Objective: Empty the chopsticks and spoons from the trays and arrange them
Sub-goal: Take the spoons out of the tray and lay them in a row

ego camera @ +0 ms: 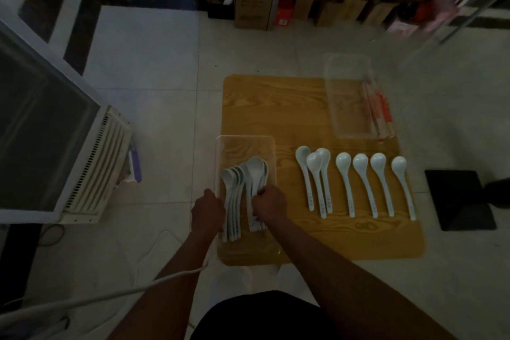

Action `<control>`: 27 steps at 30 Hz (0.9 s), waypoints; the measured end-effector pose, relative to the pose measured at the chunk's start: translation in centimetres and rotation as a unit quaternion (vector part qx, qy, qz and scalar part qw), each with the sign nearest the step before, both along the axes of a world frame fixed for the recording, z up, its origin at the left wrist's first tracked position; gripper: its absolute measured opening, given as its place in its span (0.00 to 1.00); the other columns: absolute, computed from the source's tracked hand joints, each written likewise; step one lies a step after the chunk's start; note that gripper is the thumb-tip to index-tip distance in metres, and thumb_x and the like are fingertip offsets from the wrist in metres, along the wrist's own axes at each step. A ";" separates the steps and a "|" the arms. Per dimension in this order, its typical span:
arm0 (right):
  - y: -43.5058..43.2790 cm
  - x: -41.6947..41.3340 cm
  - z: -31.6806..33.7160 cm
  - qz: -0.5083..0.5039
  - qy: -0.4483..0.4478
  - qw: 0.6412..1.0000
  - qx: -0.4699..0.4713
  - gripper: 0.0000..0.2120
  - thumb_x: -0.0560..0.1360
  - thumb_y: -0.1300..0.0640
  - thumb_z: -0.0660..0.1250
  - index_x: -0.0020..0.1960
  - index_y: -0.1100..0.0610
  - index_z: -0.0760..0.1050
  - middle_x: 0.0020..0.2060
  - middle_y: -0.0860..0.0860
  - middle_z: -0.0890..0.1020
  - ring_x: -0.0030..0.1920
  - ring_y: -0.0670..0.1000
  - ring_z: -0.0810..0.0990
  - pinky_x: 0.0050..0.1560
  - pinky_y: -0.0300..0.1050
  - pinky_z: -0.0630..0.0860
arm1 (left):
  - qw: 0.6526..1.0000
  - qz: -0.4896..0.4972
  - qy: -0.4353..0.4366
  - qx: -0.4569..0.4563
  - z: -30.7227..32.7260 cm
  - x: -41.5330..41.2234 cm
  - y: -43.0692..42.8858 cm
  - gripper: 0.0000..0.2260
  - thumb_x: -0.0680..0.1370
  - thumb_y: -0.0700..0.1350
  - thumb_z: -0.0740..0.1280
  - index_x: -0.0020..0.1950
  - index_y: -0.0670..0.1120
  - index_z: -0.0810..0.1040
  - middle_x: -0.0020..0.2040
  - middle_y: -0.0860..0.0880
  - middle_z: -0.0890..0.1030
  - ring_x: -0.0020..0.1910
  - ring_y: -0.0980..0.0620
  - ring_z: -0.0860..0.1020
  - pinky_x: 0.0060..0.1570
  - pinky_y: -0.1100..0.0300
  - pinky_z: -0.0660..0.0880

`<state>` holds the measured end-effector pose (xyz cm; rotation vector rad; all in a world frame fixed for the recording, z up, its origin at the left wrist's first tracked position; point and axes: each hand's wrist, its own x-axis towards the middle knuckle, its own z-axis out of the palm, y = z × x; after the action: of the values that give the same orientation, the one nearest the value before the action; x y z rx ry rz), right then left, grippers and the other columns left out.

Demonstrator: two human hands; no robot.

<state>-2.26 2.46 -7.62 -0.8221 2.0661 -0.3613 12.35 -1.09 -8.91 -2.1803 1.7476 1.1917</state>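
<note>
On the wooden tabletop [276, 107], the near tray [245, 141] held two bunches of white spoons [233, 193]. The right hand [269, 204] was clamped round the handles of the right bunch. The left hand [208, 210] sat curled at the tray's left wall, but I couldn't tell if it actually gripped it. Seven laid-out spoons [345, 174] lined up to the right, and the wrapped chopsticks [379, 110] were in the far tray [347, 59].

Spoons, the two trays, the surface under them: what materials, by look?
The spoons: white, smooth, faint sheen on the bowls; ceramic or melamine, cannot tell which. The near tray and far tray: clear plastic, since the grain shows through them. The board: yellow wood-grain pattern, rounded corners; likely laminate or a printed mat rather than solid wood.
</note>
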 end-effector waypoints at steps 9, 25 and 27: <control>3.0 -13.1 1.8 -0.064 0.071 0.991 -0.090 0.09 0.79 0.55 0.64 0.45 0.57 0.81 0.36 0.51 0.82 0.36 0.46 0.80 0.35 0.37 0.70 | 1.000 0.009 -0.001 0.004 0.3 -0.4 -0.3 0.07 0.79 0.44 0.59 0.51 0.41 0.70 0.47 0.38 0.79 0.41 0.37 0.81 0.43 0.45 0.81; 4.8 -23.2 -3.2 -0.095 0.054 0.994 0.014 0.09 0.76 0.57 0.69 0.48 0.64 0.83 0.36 0.58 0.84 0.38 0.57 0.84 0.47 0.54 0.82 | 0.998 0.055 -0.034 0.015 -0.2 -1.2 -0.3 0.08 0.79 0.47 0.61 0.47 0.42 0.69 0.43 0.39 0.79 0.36 0.40 0.82 0.39 0.47 0.82; 4.5 -23.4 -3.6 -0.098 0.047 0.994 0.013 0.09 0.76 0.58 0.69 0.48 0.64 0.82 0.36 0.59 0.84 0.39 0.58 0.85 0.48 0.57 0.82 | 0.997 0.056 -0.051 0.015 -0.5 -1.2 -0.3 0.08 0.79 0.48 0.61 0.47 0.43 0.70 0.45 0.39 0.79 0.40 0.39 0.82 0.42 0.46 0.82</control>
<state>-25.62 6.94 -11.25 -0.6320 2.2419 -0.4077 11.11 -1.42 -9.43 -2.3059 1.5779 1.0998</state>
